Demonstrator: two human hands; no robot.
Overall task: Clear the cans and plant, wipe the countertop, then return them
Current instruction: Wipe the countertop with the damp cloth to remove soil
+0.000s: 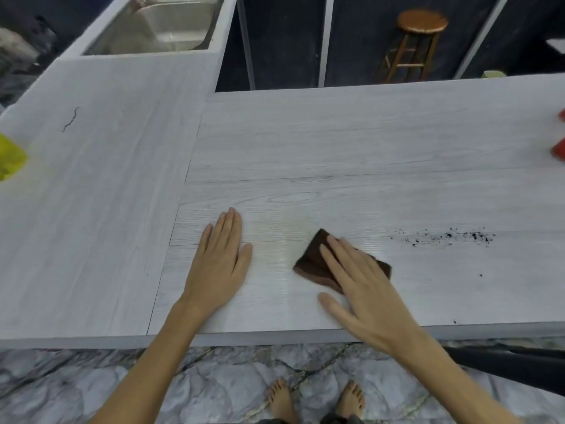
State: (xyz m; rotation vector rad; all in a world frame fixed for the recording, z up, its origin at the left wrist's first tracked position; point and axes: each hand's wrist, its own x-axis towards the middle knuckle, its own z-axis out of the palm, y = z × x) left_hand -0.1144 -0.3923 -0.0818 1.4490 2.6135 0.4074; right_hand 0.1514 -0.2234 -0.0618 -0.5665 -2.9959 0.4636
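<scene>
Seen from above, looking down on a pale grey wood-grain L-shaped worktop (305, 142). No brand, label or writing legible anywhere.

Two bare hands on the near part of the worktop. Left hand (220, 258) laid flat, palm down, fingers straight and together, holding nothing. Right hand (357, 280) spread flat, fingers straight, pressed down on one folded dark brown cloth (315, 261), with the cloth's far corner and left edge showing beyond the fingers.

One scatter of small black crumbs (449, 237), like soil, to the right of the cloth and apart from it.

Two small red objects (559, 149) cut off at the right edge of the worktop, too little shown to tell whether cans. One yellow-green object (10, 160) cut off at the left edge, not identifiable. One short dark squiggly mark (71, 119) on the left wing of the worktop.

One steel sink (159, 22) set into the far left end. One round-seated brown wooden stool (412, 44) behind the worktop against a dark wall. Two bare feet (316, 399) on a grey marbled floor (91, 387) below.
</scene>
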